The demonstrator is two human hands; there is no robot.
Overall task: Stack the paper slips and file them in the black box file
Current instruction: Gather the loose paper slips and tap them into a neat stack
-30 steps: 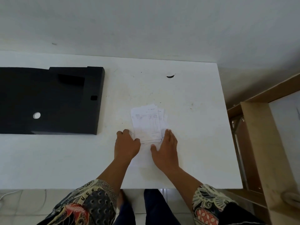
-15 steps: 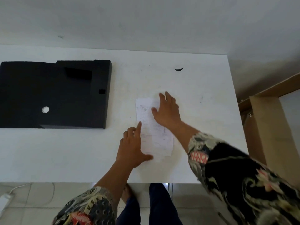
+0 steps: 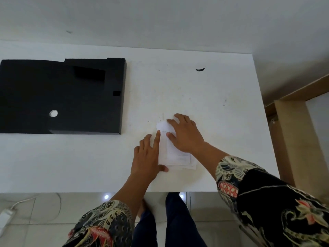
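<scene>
Low at centre frame on the white worktop (image 3: 222, 122), both hands (image 3: 186, 133) open and flat, squaring paper slips (image 3: 175, 155), probably for the black box file (image 3: 58, 97) upper left.

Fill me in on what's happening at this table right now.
A person is squaring up a pile of paper slips on the white table. The left hand rests flat against the pile's left edge, and the right hand presses on its far end from above. The black box file lies flat to the left, apart from the slips; nothing has been filed yet.
</scene>
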